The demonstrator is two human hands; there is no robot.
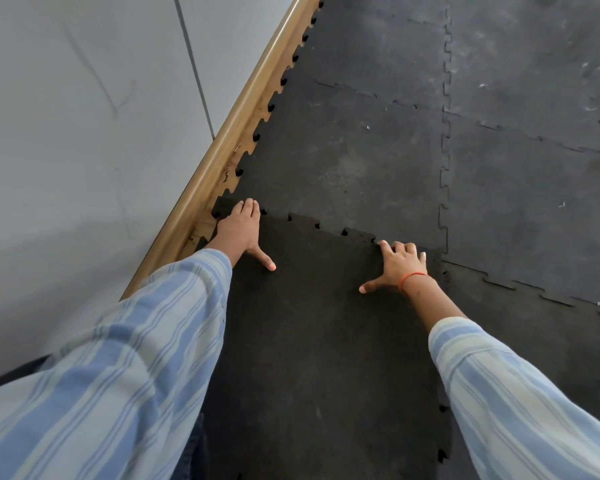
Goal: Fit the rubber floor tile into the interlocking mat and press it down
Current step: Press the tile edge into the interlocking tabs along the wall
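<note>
A dark rubber floor tile with jigsaw edges lies in front of me, its far edge meeting the laid interlocking mat. Small dark gaps show along that seam, where the teeth are only partly seated. My left hand lies flat on the tile's far left corner, fingers together, thumb spread. At the far right corner my right hand, with an orange wrist band, rests with bent fingers on the seam. Neither hand grips anything.
A grey wall with a wooden skirting board runs along the left, close to the tile's left edge. More laid mat tiles stretch to the right and beyond. Striped sleeves cover both my forearms.
</note>
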